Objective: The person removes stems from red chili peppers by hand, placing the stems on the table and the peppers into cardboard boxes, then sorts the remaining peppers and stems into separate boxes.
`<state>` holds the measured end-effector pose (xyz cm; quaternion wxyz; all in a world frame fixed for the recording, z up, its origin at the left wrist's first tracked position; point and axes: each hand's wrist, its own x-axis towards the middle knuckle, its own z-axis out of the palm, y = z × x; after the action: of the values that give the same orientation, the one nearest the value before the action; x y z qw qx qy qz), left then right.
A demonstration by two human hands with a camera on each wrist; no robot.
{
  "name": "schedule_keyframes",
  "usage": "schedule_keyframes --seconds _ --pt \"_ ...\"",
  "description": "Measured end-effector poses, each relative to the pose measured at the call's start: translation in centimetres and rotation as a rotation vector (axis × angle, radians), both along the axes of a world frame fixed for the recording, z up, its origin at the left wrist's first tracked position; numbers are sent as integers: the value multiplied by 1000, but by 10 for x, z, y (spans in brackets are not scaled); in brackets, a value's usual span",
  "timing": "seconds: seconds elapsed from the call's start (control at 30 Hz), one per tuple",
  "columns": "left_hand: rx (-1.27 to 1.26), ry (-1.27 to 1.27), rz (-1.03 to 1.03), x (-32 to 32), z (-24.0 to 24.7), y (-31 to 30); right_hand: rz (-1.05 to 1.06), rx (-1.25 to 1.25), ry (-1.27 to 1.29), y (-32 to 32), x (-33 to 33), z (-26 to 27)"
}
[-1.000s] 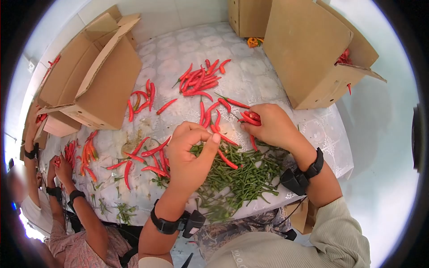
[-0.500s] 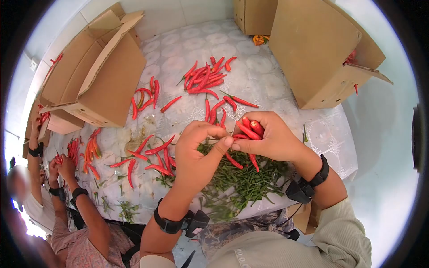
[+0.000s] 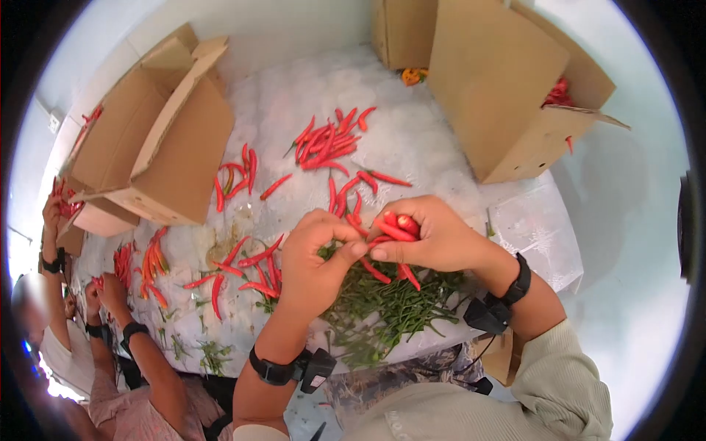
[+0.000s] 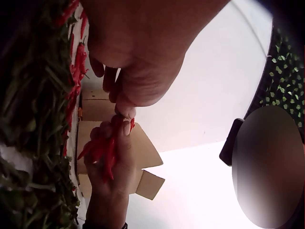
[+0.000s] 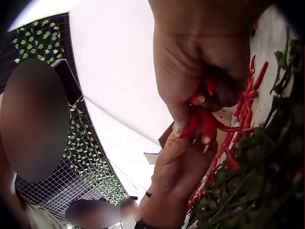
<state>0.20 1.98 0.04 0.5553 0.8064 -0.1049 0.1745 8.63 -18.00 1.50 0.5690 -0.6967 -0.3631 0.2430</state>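
Note:
My right hand grips several red chili peppers, some with bare pale cut ends facing out. My left hand meets it, thumb and forefinger pinching together at the end of one chili beside the right thumb. In the left wrist view the left fingertips overlap that chili's end; the stem itself is mostly hidden. Under both hands lies a heap of green stems. Loose red chilies lie beyond the hands, with a larger pile farther back and more chilies to the left.
A tall cardboard box with red chilies inside stands at the back right. Another open box stands at the left. Small orange-yellow peppers lie by the back box. Other people's hands handle chilies at the far left.
The right hand has moved left with its bunch of chilies to meet the left hand, a second ago apart. Since half a second ago, both hands have stayed together, pinching at one chili's end.

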Motion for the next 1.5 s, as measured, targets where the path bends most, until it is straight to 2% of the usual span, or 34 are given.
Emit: schedule_keyframes --seconds 0.13,0.2,0.3,0.4,0.43,0.5,0.53,0.6,0.67,0.7,0.77,0.87,0.97,1.07,1.1,1.13,1.17,1.2,1.27,1.33,1.43,1.5 --pt "-85 16 -121 0 -1 2 127 27 -184 -6 4 2" --pt "-241 33 -187 -3 0 -3 182 62 -212 -9 4 5" --pt "-242 30 -200 -2 -10 3 156 77 -190 -9 2 4" --pt "-350 64 -162 -1 -14 3 44 33 -138 -30 -11 50" --pt "-331 32 -149 1 -14 4 -37 84 -372 -35 -14 62" --pt "-119 -55 -95 1 -9 4 -285 40 -201 -55 -39 117" --pt "-19 -87 -66 0 -8 3 -421 67 -249 -62 -45 141" --pt "-4 -132 -114 -3 -7 -7 -753 210 -555 -74 -35 177" --pt "33 -145 -147 -3 -2 -10 -905 223 -947 -92 8 206" --pt "57 -126 -158 -4 0 -9 -1006 117 -1134 -97 20 223" --pt "83 -102 -169 -6 -1 -8 -1106 -443 -1100 -105 55 239" --pt "180 -104 -187 -2 -8 -4 -832 -713 -1048 -122 129 202" --pt "110 -47 -170 -3 -2 -4 -1024 -382 -1477 -100 126 182" --pt "119 -135 -37 3 -9 -3 -1027 -5 -1394 -44 61 179" --pt "137 -175 17 3 -13 -2 -970 -60 -1319 -23 37 162" --pt "30 -104 60 4 -17 -2 -918 -109 -1249 -6 16 148" --pt "-76 -37 103 7 -20 -3 -778 -123 -1225 6 13 127" --pt "-181 29 147 8 -21 -2 -639 -134 -1198 16 19 96" --pt "-171 85 171 8 -20 3 -548 -238 -1146 34 42 25" --pt "-145 114 203 9 -20 4 -463 -617 -1025 38 62 -27" --pt "-92 100 188 12 -29 4 -349 -605 -820 36 61 -25" --pt "-93 124 197 12 -26 4 -305 -571 -814 30 60 -25"
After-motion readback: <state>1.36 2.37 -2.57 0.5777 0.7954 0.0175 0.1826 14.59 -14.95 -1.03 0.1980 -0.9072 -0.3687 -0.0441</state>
